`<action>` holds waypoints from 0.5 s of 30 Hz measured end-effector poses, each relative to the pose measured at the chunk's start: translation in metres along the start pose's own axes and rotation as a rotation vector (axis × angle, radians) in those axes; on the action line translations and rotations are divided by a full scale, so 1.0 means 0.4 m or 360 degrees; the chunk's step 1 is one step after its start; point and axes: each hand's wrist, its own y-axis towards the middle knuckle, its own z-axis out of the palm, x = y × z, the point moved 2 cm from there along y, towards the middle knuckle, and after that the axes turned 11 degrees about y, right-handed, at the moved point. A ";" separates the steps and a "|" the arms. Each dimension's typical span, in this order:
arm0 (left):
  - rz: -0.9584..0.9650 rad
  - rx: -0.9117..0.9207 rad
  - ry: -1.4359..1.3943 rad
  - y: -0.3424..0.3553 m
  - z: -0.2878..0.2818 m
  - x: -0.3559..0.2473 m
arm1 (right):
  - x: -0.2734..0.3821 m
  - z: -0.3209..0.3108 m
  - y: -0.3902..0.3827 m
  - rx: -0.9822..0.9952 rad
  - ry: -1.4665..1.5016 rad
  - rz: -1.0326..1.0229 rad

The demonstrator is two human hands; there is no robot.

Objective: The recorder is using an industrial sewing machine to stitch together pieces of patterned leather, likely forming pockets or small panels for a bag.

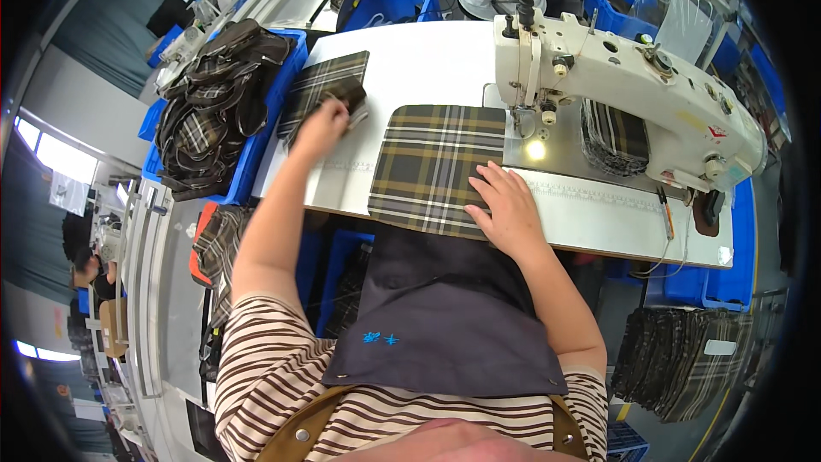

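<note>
A plaid fabric panel (436, 162) in brown, olive and white, with one rounded corner, lies flat on the white sewing table. My right hand (509, 205) rests on its right edge with the fingers stretched out. At the left my left hand (325, 127) is closed on a dark plaid fabric piece (349, 96), slightly blurred. Under that piece is another plaid panel (318, 81), lying at the table's left edge. The sewing machine (616, 77) stands to the right, its lit needle area just beyond the middle panel's right edge.
A blue bin (272, 124) heaped with dark plaid sewn pieces (214, 103) adjoins the table's left side. Behind the machine arm sits a stack of striped pieces (614, 137). A ruler strip (590, 192) runs along the table front. Folded plaid fabric (676, 359) is piled at lower right.
</note>
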 end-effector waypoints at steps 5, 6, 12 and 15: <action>0.0063 -0.0465 0.0060 -0.028 0.160 0.055 | 0.000 0.013 0.021 0.0067 0.0048 0.0010; 0.0013 -0.0483 0.0004 -0.051 0.107 0.002 | -0.005 0.010 0.003 0.0066 0.0092 -0.0035; 0.0040 -0.0963 -0.0183 -0.154 0.082 -0.018 | -0.014 0.019 0.024 0.0049 0.0026 -0.0061; 0.0012 -0.1019 -0.0084 -0.281 0.044 0.006 | -0.019 0.015 0.011 0.0049 0.0024 -0.0082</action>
